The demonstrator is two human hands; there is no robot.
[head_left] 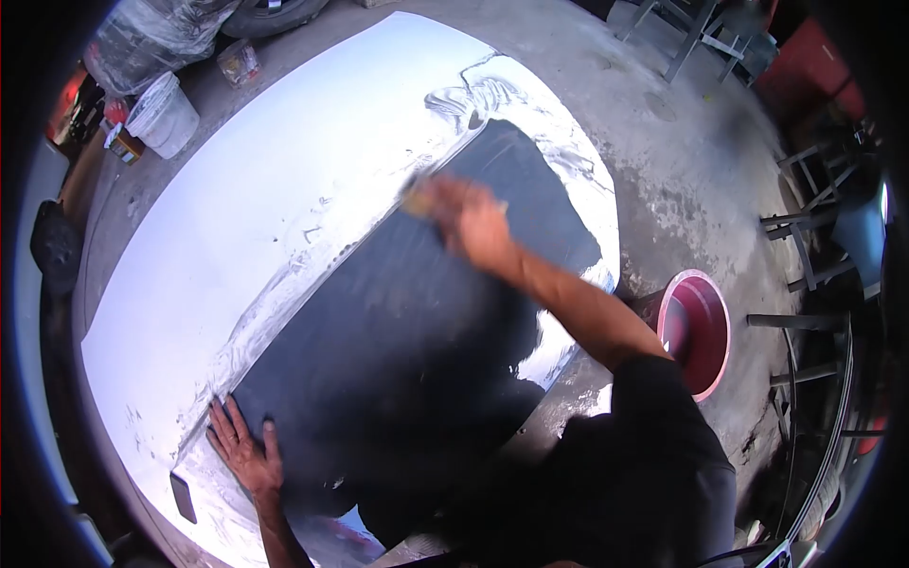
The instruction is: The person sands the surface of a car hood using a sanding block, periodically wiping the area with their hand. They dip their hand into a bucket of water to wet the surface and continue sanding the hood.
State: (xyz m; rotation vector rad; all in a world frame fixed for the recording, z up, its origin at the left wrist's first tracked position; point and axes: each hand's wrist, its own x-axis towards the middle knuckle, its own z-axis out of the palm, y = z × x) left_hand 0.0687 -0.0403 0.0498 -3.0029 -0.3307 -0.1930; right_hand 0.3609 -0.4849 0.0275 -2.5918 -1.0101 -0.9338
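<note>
A large white curved panel (256, 180) fills the middle of the view, with a dark wet area (379, 331) across its near side and grey smears along a raised ridge. My right hand (469, 220) is blurred over the ridge near the upper edge of the dark area, its fingers closed on a yellowish pad (418, 199) that touches the surface. Lying flat at the lower left, my left hand (244, 454) has its fingers spread on the panel beside the ridge and holds nothing. A dark oblong slot (183, 497) shows in the panel below that hand.
A red tub (722, 331) stands on the concrete floor right of the panel. At the upper left are a white bucket (166, 115), a small tin (239, 62), a yellow-labelled can (124, 145) and a tyre (275, 17). Metal frames (810, 322) line the right side.
</note>
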